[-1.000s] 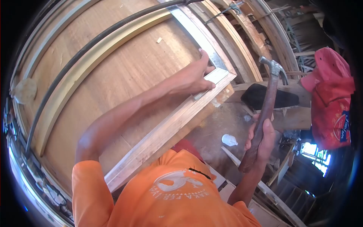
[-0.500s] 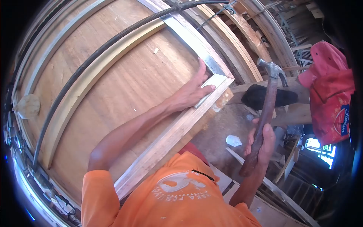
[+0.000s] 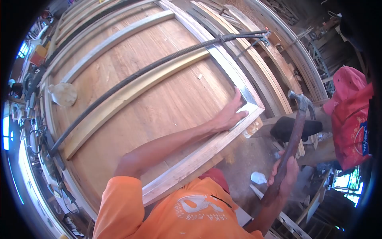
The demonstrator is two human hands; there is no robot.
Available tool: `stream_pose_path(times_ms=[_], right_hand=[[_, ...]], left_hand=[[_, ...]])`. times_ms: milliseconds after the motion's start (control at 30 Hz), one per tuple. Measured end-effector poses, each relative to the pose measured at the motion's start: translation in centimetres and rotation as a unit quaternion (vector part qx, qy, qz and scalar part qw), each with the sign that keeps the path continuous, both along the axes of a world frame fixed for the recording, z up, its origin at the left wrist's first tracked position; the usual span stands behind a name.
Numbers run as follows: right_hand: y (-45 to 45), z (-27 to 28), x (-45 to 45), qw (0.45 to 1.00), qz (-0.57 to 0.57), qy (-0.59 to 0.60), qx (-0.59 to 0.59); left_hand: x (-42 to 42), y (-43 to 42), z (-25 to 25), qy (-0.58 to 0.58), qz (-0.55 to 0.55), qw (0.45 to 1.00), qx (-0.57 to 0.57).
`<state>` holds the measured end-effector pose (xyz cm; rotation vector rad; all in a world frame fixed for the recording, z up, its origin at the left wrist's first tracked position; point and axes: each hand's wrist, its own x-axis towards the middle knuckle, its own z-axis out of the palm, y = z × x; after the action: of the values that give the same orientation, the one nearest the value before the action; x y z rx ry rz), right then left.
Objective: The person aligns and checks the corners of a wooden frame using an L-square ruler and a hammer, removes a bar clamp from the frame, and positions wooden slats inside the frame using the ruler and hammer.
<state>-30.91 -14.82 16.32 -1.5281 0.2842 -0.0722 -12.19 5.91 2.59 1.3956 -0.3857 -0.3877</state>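
At the near right corner of a wooden frame laid on a broad wood panel, the left hand is part open. Thumb and forefinger are spread, the thumb pressing a short pale strip against the corner, where a shiny metal strip also ends. The remaining fingers are partly hidden; whether they close on anything cannot be told.

The right hand is closed round the wooden handle of a claw hammer, head up, beyond the frame and clear of it.

Change noted: the view has swung, and more of the panel and the gear along its left side now shows. Neither hand's hold has altered noticeably. In this inspector's judgement, the pale strip remains steadied and the hammer ready; no blow is evident.

A dark hose crosses above a yellowish batten on the panel. A pale plastic bottle lies below the corner.

Markings: the orange shirt shows the letters "AKA FES" beneath a white print, the remainder unclear. The red bag at right bears a blue label with white script, turned sideways; its brand cannot be read reliably.
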Motion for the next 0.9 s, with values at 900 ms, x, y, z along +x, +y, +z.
stream_pose_path(times_ms=[900], right_hand=[[6.5, 6.2, 10.0, 0.629, 0.422, -0.250, -0.603]], left_hand=[[-26.8, 16.9, 14.1, 0.073, 0.070, 0.965, 0.243]])
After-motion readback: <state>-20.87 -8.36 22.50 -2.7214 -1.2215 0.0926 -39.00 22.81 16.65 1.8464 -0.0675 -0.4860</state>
